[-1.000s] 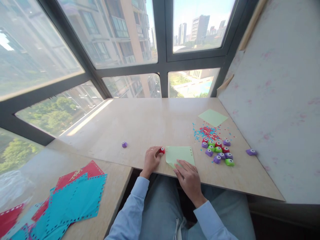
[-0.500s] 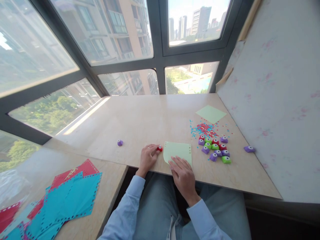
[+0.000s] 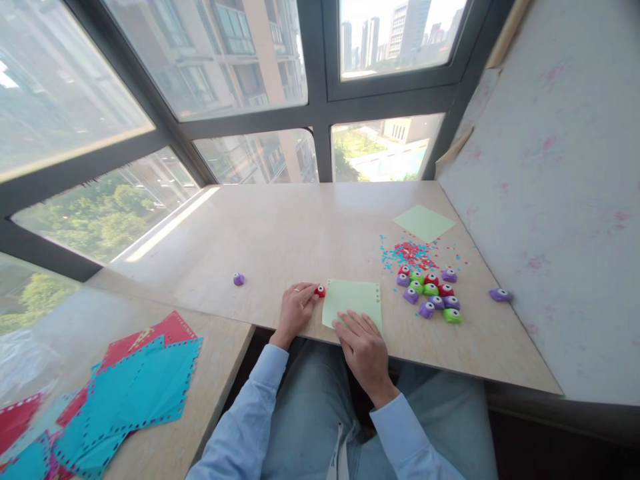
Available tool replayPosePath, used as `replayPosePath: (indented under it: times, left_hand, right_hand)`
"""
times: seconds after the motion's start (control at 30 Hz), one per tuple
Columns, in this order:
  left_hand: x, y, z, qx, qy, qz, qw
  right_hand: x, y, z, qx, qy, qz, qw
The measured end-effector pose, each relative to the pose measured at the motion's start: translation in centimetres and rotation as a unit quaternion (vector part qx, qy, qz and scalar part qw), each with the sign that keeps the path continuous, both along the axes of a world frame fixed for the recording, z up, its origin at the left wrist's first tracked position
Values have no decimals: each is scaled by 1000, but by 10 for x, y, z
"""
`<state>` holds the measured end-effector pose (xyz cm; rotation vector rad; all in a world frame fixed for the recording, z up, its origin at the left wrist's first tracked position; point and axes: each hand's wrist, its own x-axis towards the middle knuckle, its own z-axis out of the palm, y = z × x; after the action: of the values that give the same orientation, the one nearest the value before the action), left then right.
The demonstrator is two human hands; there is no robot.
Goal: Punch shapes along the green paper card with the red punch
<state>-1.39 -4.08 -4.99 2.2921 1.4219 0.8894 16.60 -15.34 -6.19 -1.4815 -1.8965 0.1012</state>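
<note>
The fingers of the left hand pinch a small red paper punch against the left edge of a pale green sheet near the front of the worktop, while the right hand lies flat and unclenched, pressing the sheet's near corner. A cluster of purple, green and red punches sits just right of the sheet below scattered confetti, with a lone purple punch well apart to the left and teal and red punched sheets on the lower surface. The sheet's near edge is hidden under the right hand, and the red punch seems to straddle the paper's edge, though it is too small to be sure.

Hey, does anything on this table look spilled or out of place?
Yes. Tiny red and blue paper bits lie scattered behind the cluster of punches. Two purple punches sit apart from that cluster: one far left, one far right.
</note>
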Motion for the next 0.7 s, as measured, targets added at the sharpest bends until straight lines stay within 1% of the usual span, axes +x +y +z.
replayPosePath:
  times: [0.17, 0.33, 0.5, 0.7]
  left_hand:
    - [0, 0, -1, 5, -4, 1, 1000]
    - [1, 0, 1, 14, -3, -8, 1000]
    - [2, -1, 3, 20, 12, -14, 1000]
    - [1, -1, -1, 26, 38, -9, 999]
  right_hand:
    - [1, 0, -2, 12, 15, -7, 1000]
    - [1, 0, -2, 15, 17, -9, 1000]
    - [-1, 0, -3, 17, -3, -15, 1000]
    - [-3, 0, -4, 33, -17, -17, 999]
